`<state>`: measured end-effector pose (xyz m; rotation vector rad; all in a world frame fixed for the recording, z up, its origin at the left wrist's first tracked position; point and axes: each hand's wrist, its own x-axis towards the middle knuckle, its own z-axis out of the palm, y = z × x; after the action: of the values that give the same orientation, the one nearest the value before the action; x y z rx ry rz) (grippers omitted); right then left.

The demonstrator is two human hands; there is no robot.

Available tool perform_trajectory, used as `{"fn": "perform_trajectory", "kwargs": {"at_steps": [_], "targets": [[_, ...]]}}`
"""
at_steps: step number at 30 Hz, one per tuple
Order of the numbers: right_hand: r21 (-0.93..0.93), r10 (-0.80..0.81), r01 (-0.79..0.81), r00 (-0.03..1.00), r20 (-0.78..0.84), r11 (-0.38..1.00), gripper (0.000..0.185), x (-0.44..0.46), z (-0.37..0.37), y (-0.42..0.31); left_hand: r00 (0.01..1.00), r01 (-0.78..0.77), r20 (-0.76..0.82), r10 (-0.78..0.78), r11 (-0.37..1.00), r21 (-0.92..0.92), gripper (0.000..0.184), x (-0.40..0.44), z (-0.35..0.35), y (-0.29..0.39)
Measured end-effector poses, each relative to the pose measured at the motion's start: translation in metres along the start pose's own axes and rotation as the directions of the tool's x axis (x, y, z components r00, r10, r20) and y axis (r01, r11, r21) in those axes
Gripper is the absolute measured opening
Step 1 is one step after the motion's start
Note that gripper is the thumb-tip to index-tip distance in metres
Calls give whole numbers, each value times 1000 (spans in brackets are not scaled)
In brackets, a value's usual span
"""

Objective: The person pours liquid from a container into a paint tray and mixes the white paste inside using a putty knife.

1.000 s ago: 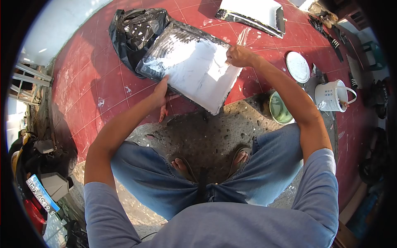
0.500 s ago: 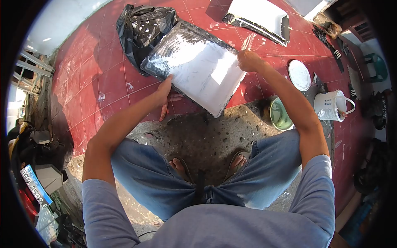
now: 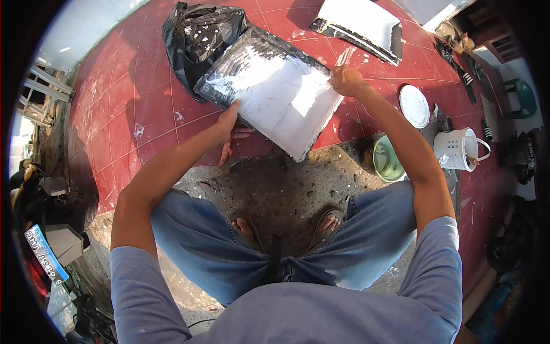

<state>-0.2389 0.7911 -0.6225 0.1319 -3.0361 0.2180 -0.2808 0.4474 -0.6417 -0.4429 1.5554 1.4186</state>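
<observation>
A black rectangular paint tray (image 3: 281,94), its face smeared with white paint, is tilted over the floor's edge in front of me. My left hand (image 3: 231,127) holds its lower left edge, thumb on top and fingers reaching beneath. At the right corner, my right hand (image 3: 347,81) is closed around the tray's edge; its fingertips are partly hidden. Against the tray's upper left side lies a crumpled black plastic bag (image 3: 197,43). A second black tray coated in white (image 3: 358,26) rests farther back on the tiles.
Red floor tiles (image 3: 154,109) carry white paint spots. To the right are a round white lid (image 3: 414,106), a green-tinted tub (image 3: 388,157) and a white bucket (image 3: 454,150) with a handle. Tools (image 3: 458,69) lie far right. A vehicle with a number plate (image 3: 46,255) stands left.
The tray and both hands stay in nearly the same place. My right hand has shifted very slightly up, and the whole view has moved a little.
</observation>
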Motion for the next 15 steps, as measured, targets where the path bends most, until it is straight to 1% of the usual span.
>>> {"fn": "perform_trajectory", "kwargs": {"at_steps": [3,6,9,10,11,12,15], "targets": [[8,-20,19,958,284,1000,20,-1,-6,-3,1000,16,-12,-16,1000,8,64,0,-1,0],[32,-206,204,969,135,979,19,-1,-9,-8,1000,-9,-18,9,1000,8,63,3,-1,-2],[-50,-27,25,999,-46,998,16,-2,0,-3,1000,-10,-1,10,1000,24,60,6,-4,-3],[-45,-40,45,995,95,998,17,-1,-7,-7,1000,-6,-2,6,1000,23,61,5,-4,-2],[-36,-53,63,970,237,997,18,0,-13,-9,1000,1,-4,-1,1000,23,61,4,-3,-1],[-23,-65,80,925,375,997,20,-1,-21,-15,1000,10,-5,-10,1000,22,62,2,-2,-1],[19,-169,169,959,227,985,18,2,-21,-14,1000,-12,12,12,999,33,63,0,-1,-1]]}}
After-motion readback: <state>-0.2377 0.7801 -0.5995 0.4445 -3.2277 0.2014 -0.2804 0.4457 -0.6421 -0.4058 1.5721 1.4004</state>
